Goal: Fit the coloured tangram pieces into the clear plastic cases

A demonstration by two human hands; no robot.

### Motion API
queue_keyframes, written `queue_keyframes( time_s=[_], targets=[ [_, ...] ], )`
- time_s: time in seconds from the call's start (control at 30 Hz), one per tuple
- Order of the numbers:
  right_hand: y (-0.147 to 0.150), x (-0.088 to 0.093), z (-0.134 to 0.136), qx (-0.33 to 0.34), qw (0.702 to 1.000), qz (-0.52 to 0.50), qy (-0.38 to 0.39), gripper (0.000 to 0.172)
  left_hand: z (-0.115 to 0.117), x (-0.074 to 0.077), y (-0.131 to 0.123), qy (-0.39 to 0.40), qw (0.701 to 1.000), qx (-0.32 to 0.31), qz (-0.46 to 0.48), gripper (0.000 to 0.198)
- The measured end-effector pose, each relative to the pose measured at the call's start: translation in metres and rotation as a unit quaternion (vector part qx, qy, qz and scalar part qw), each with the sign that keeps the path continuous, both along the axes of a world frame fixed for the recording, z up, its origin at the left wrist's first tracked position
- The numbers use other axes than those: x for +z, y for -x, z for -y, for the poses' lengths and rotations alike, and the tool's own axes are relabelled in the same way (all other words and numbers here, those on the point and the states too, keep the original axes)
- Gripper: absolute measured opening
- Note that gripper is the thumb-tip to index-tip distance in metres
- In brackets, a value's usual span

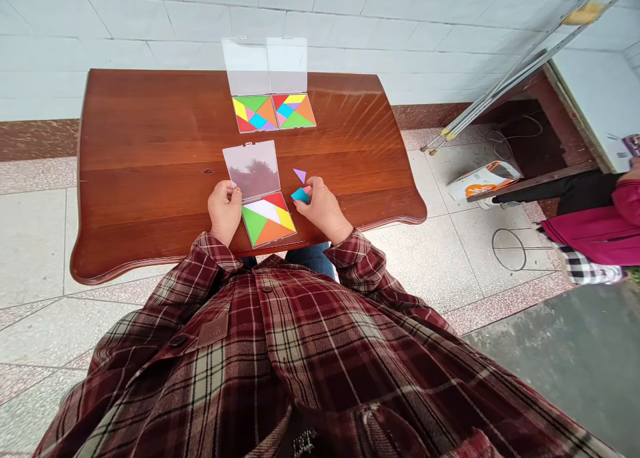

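An opened tangram case lies at the table's front, its tray (257,239) holding green, orange, yellow and red pieces around a bare white gap. My left hand (225,211) is closed at the left edge of the clear lid (253,169), near the hinge. Right of the tray, my right hand (325,208) has thumb and fingers closed around a blue tangram piece (301,195). A pink piece (307,189) shows partly beside the blue one, at the fingertips. Just beyond them a purple triangle (300,175) rests on the wood.
Two filled tangram cases, one on the left (255,114) and one on the right (296,111), stand with lids raised toward the tiled wall. The brown wooden table (150,171) has a curved edge. Crutches (495,91), a carton (483,180) and another person (585,211) are at right.
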State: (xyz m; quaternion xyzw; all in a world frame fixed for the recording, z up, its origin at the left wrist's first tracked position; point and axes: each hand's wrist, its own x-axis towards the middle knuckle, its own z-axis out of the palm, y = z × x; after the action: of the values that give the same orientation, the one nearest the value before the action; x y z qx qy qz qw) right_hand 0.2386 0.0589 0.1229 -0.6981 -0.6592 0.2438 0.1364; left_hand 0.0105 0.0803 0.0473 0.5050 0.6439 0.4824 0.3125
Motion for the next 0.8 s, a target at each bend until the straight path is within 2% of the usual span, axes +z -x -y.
queue_keyframes(
  time_s=[0.23,0.5,0.8],
  targets=[
    [0.018,-0.001,0.006,0.042,0.999,0.018,0.021,0.053,-0.001,0.002,-0.001,0.003,1.000,0.007,0.008,0.005],
    [0.033,-0.008,0.008,0.079,0.996,0.019,0.023,0.046,-0.001,0.000,-0.001,-0.005,1.000,0.009,0.008,0.005],
    [0.066,-0.002,0.006,0.141,0.987,0.074,0.036,0.046,0.000,0.001,-0.001,-0.011,1.000,0.008,0.010,0.005]
  ],
)
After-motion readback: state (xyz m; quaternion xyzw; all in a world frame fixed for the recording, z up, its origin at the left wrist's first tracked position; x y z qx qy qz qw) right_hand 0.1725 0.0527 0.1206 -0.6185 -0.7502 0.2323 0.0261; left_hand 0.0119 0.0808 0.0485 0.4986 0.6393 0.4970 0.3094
